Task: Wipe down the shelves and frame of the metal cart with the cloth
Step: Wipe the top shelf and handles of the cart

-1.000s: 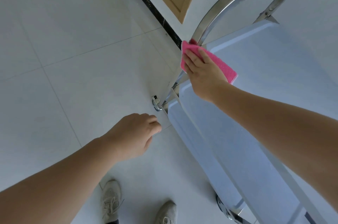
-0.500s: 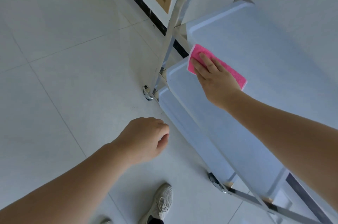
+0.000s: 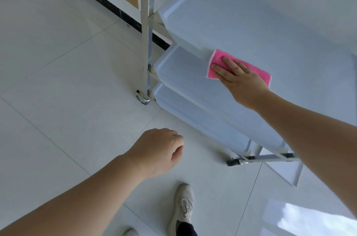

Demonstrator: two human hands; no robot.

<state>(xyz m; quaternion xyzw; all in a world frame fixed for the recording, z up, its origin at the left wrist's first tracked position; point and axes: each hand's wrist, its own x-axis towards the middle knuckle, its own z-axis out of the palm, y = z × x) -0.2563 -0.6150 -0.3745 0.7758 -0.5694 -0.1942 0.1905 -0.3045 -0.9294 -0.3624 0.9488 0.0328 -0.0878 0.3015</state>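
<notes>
Since the earlier frame the right hand (image 3: 241, 79) has slid the pink cloth (image 3: 220, 60) away from the far corner post, toward the near edge of the top shelf (image 3: 251, 23). The grip is flat: straight fingers press the cloth down, which shows at 10 o'clock and 2 o'clock of the knuckles. The left hand (image 3: 158, 150) hangs loosely curled over the floor (image 3: 58, 81), holding nothing. At 9 o'clock of the cloth stands the cart's metal post (image 3: 145, 29), a caster (image 3: 142, 97) at its foot.
</notes>
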